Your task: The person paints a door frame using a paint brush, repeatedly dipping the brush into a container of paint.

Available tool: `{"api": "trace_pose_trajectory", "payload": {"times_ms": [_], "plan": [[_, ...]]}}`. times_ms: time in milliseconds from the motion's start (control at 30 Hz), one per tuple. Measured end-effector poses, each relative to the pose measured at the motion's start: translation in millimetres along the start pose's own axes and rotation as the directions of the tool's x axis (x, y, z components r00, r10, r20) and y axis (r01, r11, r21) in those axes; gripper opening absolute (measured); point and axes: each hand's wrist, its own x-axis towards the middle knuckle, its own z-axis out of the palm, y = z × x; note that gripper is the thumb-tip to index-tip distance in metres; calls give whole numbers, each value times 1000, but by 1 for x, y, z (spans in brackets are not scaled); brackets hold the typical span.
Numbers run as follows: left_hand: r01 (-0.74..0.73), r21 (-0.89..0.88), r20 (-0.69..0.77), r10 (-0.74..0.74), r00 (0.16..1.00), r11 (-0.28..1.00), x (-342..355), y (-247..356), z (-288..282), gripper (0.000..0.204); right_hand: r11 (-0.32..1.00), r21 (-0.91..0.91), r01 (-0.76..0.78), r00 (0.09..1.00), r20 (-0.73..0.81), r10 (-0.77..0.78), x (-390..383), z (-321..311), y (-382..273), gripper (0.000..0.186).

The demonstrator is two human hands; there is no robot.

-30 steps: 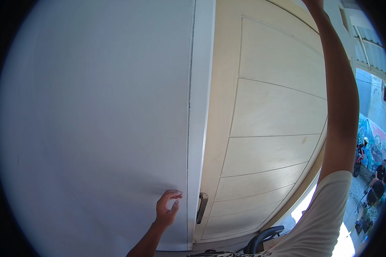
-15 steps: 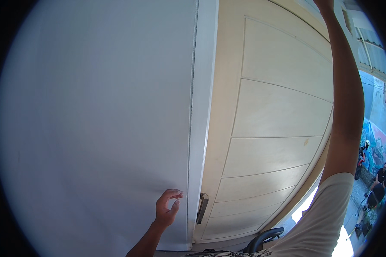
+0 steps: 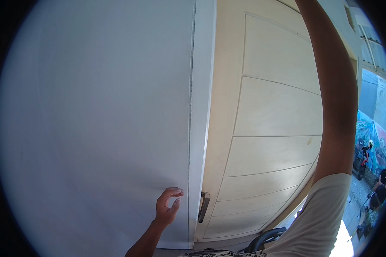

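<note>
Item 1: my left hand [image 3: 164,209], at half past six, before a grey-white panel; bare, fingers [image 3: 172,190] curled over toward twelve, thumb below them, forming a rounded C with a clear gap between the tips. Contact with the panel: cannot tell.

Item 2: door [image 3: 272,107], filling two to five o'clock; cream, smooth, softly glossy, divided by thin dark grooves into stacked panels that bow under the lens. One small tan blemish at three.

Item 3: door handle [image 3: 205,207], at six, on the door's near edge; narrow upright bar, dark with lighter edges, metal by its look. Just beside my left hand, on its three-o'clock side, untouched by it.

Item 4: panel [image 3: 103,111], seven to eleven; flat, matte, faintly shadowed above my hand.

Item 5: pale upright strip [image 3: 200,107], twelve to six, parting panel from door; a thin rough seam along its panel side.

Item 6: my right arm [image 3: 339,98], rising from four toward one; sleeve [image 3: 326,205] of beige, creased cloth. Right hand beyond the upper edge; state of its fingers, cannot tell.

Item 7: black curved object [image 3: 266,237], at five.

Item 8: multicoloured painted wall [image 3: 379,147] and motorcycle [image 3: 361,165], past three.
</note>
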Motion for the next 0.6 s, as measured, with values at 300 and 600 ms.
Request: {"api": "trace_pose_trajectory", "payload": {"times_ms": [300, 600], "plan": [[-13, -3, -15, 12, 1000, 1000, -6, -7, -8, 28, 890, -455, -16, 993, -108, -37, -16, -113, 87, 18], [6, -8, -19, -6, 1000, 1000, -8, -7, -9, 30, 912, -374, 169, 983, -3, -183, -14, -21, 14, 15]]}}
